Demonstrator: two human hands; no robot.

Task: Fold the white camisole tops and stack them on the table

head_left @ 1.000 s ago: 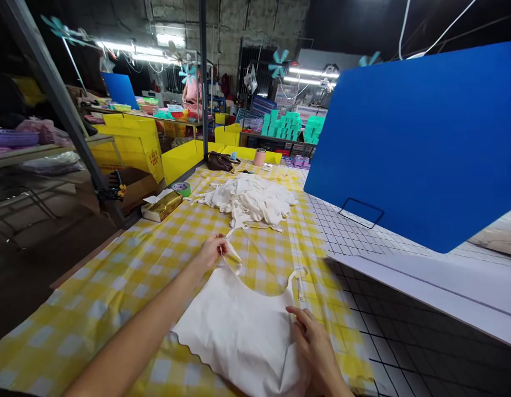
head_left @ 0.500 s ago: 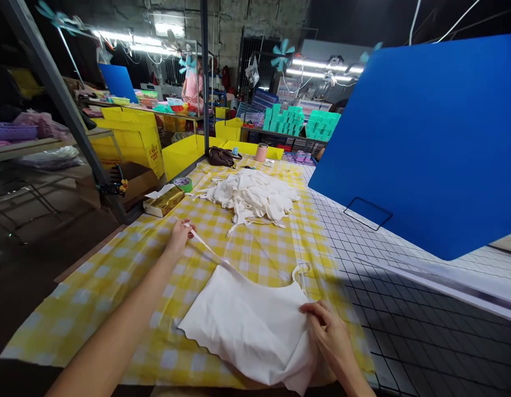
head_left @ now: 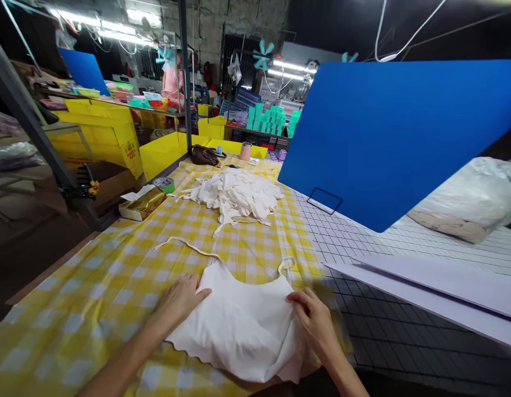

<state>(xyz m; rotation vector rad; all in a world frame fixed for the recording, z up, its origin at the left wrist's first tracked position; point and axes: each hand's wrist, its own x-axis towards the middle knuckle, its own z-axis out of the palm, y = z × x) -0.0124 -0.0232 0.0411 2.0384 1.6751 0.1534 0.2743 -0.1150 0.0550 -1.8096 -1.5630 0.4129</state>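
A white camisole top [head_left: 242,317] lies spread on the yellow checked cloth in front of me, its scalloped hem toward me. My left hand [head_left: 183,300] grips its left side edge, thumb on top of the fabric and the other fingers partly hidden. At the opposite edge, my right hand [head_left: 315,320] pinches the fabric between thumb and fingers. One thin strap [head_left: 184,242] stretches loosely out to the left; the other strap [head_left: 286,264] curls at the upper right. Farther up the cloth rests a heap of white garments [head_left: 238,193] with straps trailing from it.
Left of the heap are a gold box [head_left: 143,204] and a green tape roll [head_left: 164,184]. A dark bag [head_left: 205,155] and pink cup [head_left: 246,150] stand behind. Blue board [head_left: 387,138], white panels [head_left: 437,286] and a plastic-wrapped bundle [head_left: 474,198] occupy the right. A metal post [head_left: 183,71] rises at left.
My left hand has let go of the strap and come down to the camisole's left edge. The strap now lies on the cloth. My right hand keeps its pinch. The view has turned rightward.
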